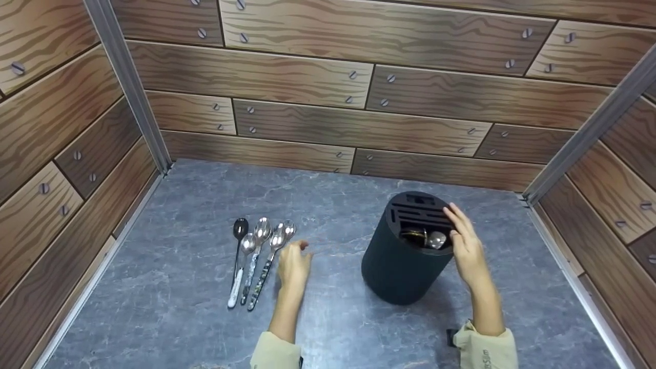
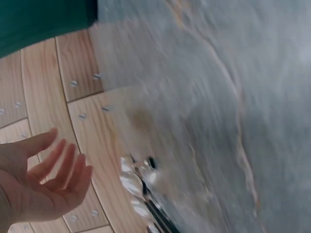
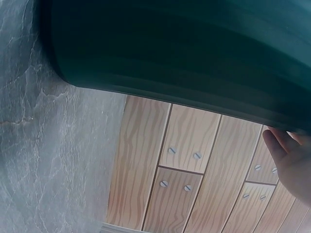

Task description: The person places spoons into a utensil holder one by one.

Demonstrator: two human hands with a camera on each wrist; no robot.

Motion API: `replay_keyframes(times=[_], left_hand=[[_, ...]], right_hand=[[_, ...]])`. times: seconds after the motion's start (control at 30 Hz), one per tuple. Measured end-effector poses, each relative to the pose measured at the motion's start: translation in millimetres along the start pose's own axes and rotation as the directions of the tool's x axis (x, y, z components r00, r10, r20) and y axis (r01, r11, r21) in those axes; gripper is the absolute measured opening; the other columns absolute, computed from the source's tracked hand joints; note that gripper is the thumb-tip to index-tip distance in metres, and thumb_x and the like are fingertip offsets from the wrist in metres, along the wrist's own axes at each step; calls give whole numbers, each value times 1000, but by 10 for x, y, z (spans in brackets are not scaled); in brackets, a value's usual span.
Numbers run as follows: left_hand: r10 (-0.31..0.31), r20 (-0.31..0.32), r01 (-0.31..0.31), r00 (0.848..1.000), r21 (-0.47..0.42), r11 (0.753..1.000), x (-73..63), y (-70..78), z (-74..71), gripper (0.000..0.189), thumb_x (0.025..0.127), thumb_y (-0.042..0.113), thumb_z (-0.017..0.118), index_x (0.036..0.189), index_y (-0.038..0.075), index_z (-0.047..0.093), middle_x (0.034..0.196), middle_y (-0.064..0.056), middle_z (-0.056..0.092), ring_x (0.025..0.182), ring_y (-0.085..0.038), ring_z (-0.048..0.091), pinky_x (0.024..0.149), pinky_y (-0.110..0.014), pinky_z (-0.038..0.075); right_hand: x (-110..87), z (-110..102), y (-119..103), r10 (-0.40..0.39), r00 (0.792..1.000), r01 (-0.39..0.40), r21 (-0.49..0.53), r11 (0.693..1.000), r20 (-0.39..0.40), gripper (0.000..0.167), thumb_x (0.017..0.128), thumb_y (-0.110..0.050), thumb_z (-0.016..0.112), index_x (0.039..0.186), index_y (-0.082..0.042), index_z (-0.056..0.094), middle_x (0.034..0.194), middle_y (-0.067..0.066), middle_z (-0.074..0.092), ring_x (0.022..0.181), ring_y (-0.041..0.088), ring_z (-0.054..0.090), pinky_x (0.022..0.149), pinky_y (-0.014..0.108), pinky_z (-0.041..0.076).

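Note:
A dark green cylindrical knife block (image 1: 397, 266) stands on the table, its slotted black top tilted towards the view. In its larger opening show a spoon bowl (image 1: 436, 240) and a dark, gold-edged piece whose kind I cannot tell. My right hand (image 1: 467, 256) rests on the block's right rim with fingers extended. Several spoons (image 1: 260, 277) lie side by side to the left, one all dark, others with white or patterned handles. Just right of them is my left hand (image 1: 294, 264), fingers loosely bent; the left wrist view shows that hand (image 2: 48, 189) holding nothing.
Grey marbled table (image 1: 333, 318) lies under everything. Wood-patterned panels (image 1: 307, 118) wall it in at the back and both sides, with metal strips (image 1: 136, 102) at the corners.

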State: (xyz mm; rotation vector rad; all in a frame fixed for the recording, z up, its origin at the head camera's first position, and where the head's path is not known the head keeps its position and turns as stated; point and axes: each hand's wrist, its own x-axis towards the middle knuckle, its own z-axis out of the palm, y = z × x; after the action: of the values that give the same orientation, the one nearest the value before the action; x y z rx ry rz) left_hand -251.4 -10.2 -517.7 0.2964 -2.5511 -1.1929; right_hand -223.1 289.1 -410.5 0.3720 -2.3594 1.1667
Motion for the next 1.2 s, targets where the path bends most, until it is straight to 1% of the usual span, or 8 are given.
replay_keyframes(times=[0.3, 0.43, 0.67, 0.77, 0.87, 1.0, 1.03, 1.2], left_hand=[[-117, 3, 113, 993, 247, 963, 167, -199, 3, 8, 79, -6, 55, 81, -4, 62, 87, -23, 64, 81, -38, 61, 64, -47, 51], [-121, 26, 110, 992, 270, 957, 306, -429, 163, 15, 83, -7, 49, 82, -5, 64, 89, -25, 63, 79, -41, 61, 61, -48, 51], [-81, -52, 95, 995, 363, 927, 1207, -2080, 1806, 20, 85, 7, 49, 77, 7, 67, 81, -18, 65, 70, -38, 61, 45, -50, 44], [-77, -48, 90, 996, 375, 923, 1380, -2381, 2096, 22, 88, 9, 48, 77, 9, 68, 80, -17, 65, 70, -38, 60, 43, -50, 42], [-84, -37, 92, 996, 368, 925, 1304, -2198, 1936, 24, 88, 9, 46, 80, 7, 69, 81, -19, 65, 72, -40, 61, 47, -51, 46], [-61, -73, 84, 995, 374, 924, 917, -1457, 1269, 28, 86, 3, 42, 76, 2, 68, 78, -20, 65, 71, -38, 62, 52, -47, 49], [-65, -56, 82, 996, 371, 925, 932, -1493, 1296, 27, 87, 4, 43, 76, 2, 68, 79, -20, 65, 72, -38, 62, 53, -46, 50], [-94, -5, 89, 996, 377, 922, 1272, -2196, 1959, 16, 82, 5, 54, 75, 8, 68, 82, -19, 66, 72, -40, 61, 48, -49, 46]], right_hand=[[-2, 4, 9, -23, 1000, 23, -2, 1000, 0, 41, 88, 12, 37, 127, 9, 47, 139, 20, 36, 127, 38, 29, 106, 36, 20], [-11, -2, 9, -22, 1000, 22, 4, 1000, 12, 41, 88, 12, 36, 128, 10, 46, 139, 21, 35, 128, 38, 28, 106, 37, 20], [-18, -3, 14, -23, 1000, 23, 1, 1000, 6, 41, 88, 12, 36, 127, 10, 46, 139, 21, 36, 128, 39, 28, 105, 45, 20], [-16, -2, 16, -33, 999, 33, -6, 999, -2, 40, 88, 13, 37, 127, 10, 47, 138, 21, 36, 127, 39, 29, 106, 39, 20], [-15, -3, 17, -43, 999, 43, -8, 999, -9, 40, 87, 13, 37, 126, 10, 47, 138, 21, 37, 127, 40, 30, 105, 30, 20], [-10, -4, 22, -40, 999, 40, -7, 999, -7, 40, 87, 13, 37, 126, 10, 47, 138, 21, 37, 127, 39, 30, 105, 28, 20], [-9, -4, 26, -36, 999, 36, -5, 999, -6, 41, 87, 13, 37, 127, 10, 47, 138, 20, 37, 127, 39, 29, 106, 30, 20], [-4, -4, 19, -17, 1000, 17, -6, 1000, 1, 41, 88, 12, 37, 127, 9, 47, 139, 20, 36, 128, 38, 29, 106, 38, 20]])
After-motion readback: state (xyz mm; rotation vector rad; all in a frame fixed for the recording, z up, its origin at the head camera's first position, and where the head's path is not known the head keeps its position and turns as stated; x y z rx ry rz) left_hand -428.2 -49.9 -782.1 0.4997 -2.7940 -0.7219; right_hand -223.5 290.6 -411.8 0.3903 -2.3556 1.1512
